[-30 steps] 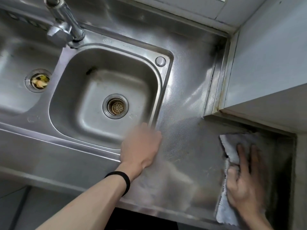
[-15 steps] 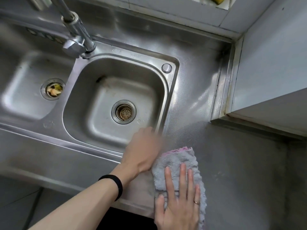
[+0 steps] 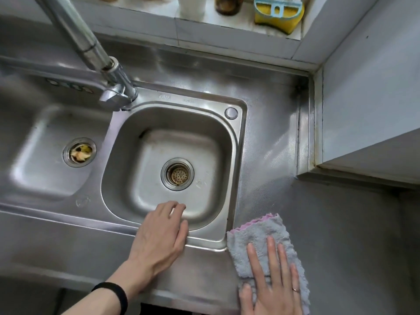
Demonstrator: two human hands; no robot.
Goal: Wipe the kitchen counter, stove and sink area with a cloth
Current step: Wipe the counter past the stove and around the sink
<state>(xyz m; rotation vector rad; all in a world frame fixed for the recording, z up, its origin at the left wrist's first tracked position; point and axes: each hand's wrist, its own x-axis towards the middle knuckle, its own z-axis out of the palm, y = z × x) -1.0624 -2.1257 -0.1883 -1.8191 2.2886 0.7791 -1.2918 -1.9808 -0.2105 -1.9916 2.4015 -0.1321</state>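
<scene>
A grey cloth with a pink edge (image 3: 256,235) lies flat on the steel counter (image 3: 329,235), just right of the sink's front corner. My right hand (image 3: 272,285) presses on it with straight, spread fingers. My left hand (image 3: 161,237) rests on the front rim of the right basin (image 3: 234,169), fingers relaxed and reaching over the edge. It holds nothing. The right basin has a round drain strainer (image 3: 177,174) in its middle. A second basin (image 3: 34,142) is to the left.
The tap (image 3: 95,53) rises over the divider between the basins. Food scraps sit in the left drain (image 3: 80,152). A tiled ledge (image 3: 227,26) behind holds a yellow sponge (image 3: 278,18) and bottles. A grey wall block (image 3: 368,110) bounds the counter at the right.
My right hand slid the cloth from the far right corner leftward to the sink's front corner. My left hand shifted onto the basin's front rim. The view tilted up.
</scene>
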